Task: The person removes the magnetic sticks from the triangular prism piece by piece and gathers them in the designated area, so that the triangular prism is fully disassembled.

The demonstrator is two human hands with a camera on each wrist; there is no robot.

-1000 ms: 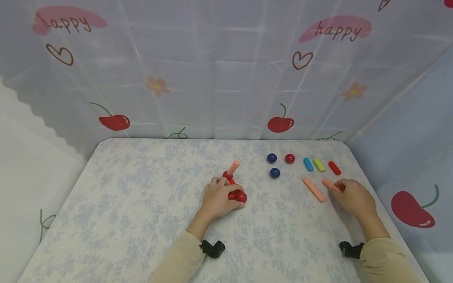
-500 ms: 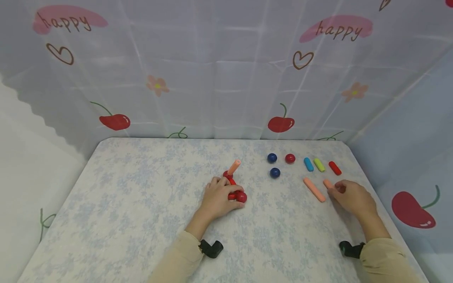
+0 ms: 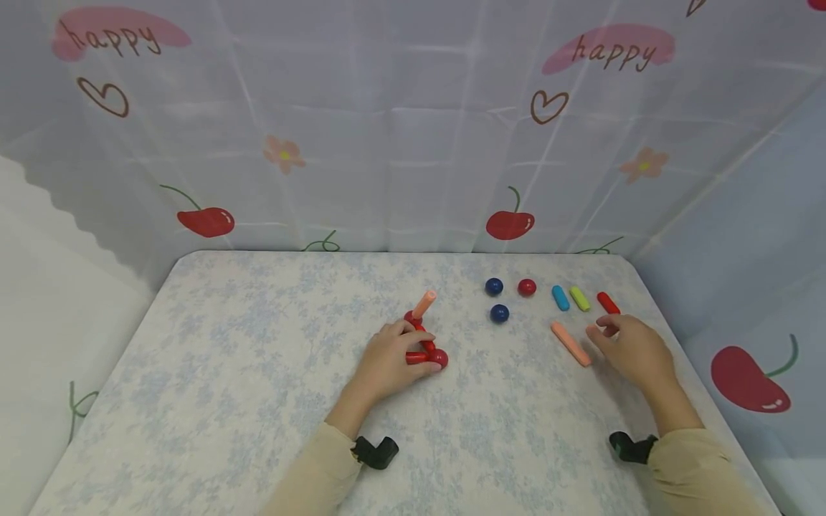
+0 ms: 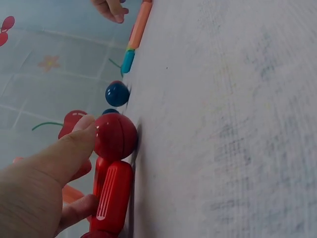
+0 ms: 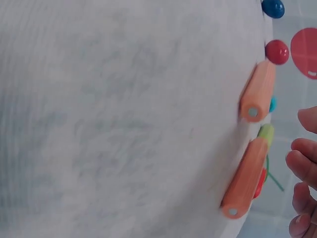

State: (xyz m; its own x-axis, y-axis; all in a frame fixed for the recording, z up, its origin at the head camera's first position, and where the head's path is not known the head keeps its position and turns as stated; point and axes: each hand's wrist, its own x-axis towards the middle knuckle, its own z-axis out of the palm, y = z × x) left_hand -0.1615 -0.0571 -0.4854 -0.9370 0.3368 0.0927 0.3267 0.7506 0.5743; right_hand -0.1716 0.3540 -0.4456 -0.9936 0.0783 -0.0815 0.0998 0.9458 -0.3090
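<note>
My left hand holds a joined piece of red rods and red balls at the table's middle. In the left wrist view, the thumb touches the near red ball and a finger lies against a red rod. An orange rod rises tilted from the piece's far ball. Fingers bent and apart, my right hand hovers over a second orange rod, which lies on the table and is mostly hidden in the head view. Another orange rod lies just left of this hand.
Beyond the right hand lie short blue, yellow-green and red rods. Two blue balls and a red ball sit left of them. A printed curtain rises behind the table.
My right hand has come off the orange rod it was touching and lifted slightly. My left hand has shifted a little left on the red piece, showing more of its rods.
</note>
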